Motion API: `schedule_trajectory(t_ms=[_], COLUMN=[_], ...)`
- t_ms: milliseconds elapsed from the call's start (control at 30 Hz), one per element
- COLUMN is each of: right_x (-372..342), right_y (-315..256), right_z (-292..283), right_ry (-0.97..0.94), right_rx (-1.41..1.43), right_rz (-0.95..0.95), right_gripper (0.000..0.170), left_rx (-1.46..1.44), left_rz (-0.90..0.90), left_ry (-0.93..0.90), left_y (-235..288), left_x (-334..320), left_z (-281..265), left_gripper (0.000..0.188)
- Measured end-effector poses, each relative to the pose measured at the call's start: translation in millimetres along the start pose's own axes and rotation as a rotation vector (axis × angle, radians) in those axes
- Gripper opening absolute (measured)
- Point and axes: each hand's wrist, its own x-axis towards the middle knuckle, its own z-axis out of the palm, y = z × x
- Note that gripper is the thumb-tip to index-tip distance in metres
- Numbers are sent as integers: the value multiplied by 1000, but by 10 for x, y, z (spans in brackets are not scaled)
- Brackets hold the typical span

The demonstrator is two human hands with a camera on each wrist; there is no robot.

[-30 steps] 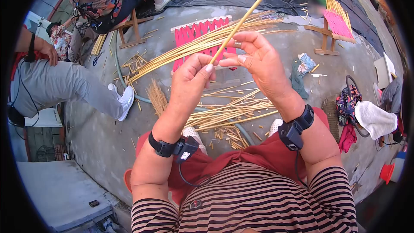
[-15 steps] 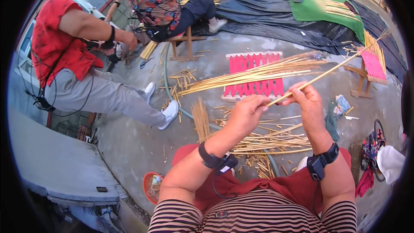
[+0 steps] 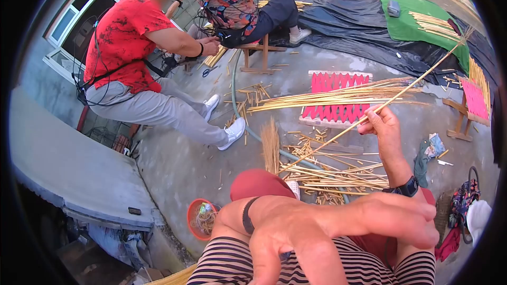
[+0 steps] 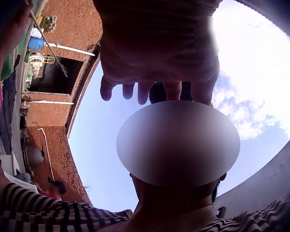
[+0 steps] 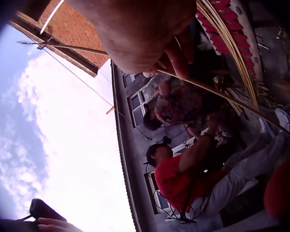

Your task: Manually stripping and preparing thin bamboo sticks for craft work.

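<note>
My right hand (image 3: pixel 384 129) pinches a long, thin straw-coloured stalk (image 3: pixel 422 76) between thumb and fingers. The stalk slants from a wispy, frayed tip at the upper right down to a bare end over the cut pieces. In the right wrist view the same stalk (image 5: pixel 222 94) runs out past the fingertips. My left hand (image 3: pixel 311 227) looms large in front of the head camera, its fingers spread and holding nothing. From the left wrist view, this left hand (image 4: pixel 157 53) is raised in front of my blurred face, fingers extended towards the head.
A bundle of stalks (image 3: pixel 327 97) lies across a pink-strapped folding stool (image 3: pixel 338 113). Loose cut stalks (image 3: pixel 343 179) cover the ground before my knees, beside a small brush (image 3: pixel 271 145). An orange bucket (image 3: pixel 193 221) stands left. A person in red (image 3: pixel 124 47) stands beyond.
My left hand has let go of the stalk's lower end and come up close to the head camera. The right hand still holds the stalk. The head view has swung left.
</note>
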Motion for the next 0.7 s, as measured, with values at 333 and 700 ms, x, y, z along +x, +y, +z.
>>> schedule_trajectory(t_ms=[333, 700], right_x=[-82, -103], right_y=[-105, -146], right_z=[-39, -16], right_ry=[-3, -12], right_rx=[-13, 30], right_rz=[-3, 32], right_gripper=[13, 11], left_rx=[-156, -120], left_rz=[331, 248], left_ry=[44, -66], left_y=[-370, -417], left_x=[183, 182], left_z=[258, 207], left_gripper=[38, 36])
